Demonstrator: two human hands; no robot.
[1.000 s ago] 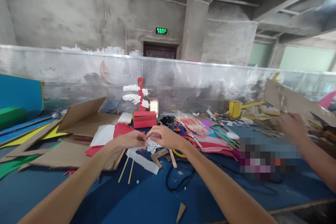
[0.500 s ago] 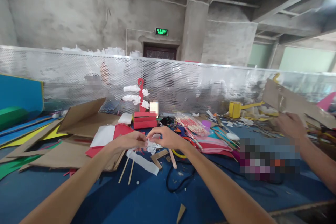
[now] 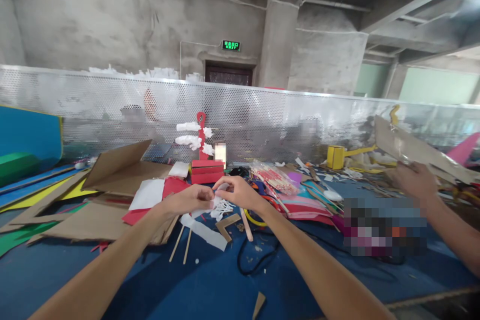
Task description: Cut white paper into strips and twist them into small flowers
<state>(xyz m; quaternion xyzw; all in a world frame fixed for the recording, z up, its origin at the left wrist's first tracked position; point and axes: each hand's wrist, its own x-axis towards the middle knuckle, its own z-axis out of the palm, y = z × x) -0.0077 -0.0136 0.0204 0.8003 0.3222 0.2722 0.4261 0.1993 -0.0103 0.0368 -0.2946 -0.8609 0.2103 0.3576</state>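
My left hand [image 3: 187,201] and my right hand [image 3: 240,192] meet above the blue table [image 3: 210,285], both pinched on a small piece of cut white paper [image 3: 220,207] that hangs frayed between the fingertips. Just behind them stands a red cardboard stand [image 3: 204,162] with white paper tufts stuck on its upright post. Under my hands lie a white paper strip [image 3: 204,230], thin wooden sticks [image 3: 179,244] and an L-shaped cardboard scrap [image 3: 228,225].
Another person's hand [image 3: 414,180] at the right holds a cardboard sheet [image 3: 416,150]. Brown cardboard [image 3: 112,180] and coloured sheets [image 3: 30,140] lie at the left. A black cable [image 3: 258,257], a packet of sticks [image 3: 273,176] and a yellow box [image 3: 335,155] lie about. A perforated metal screen [image 3: 262,120] backs the table.
My hands have risen slightly with the white paper and closed nearer together. The other person's cardboard sheet has tilted a little.
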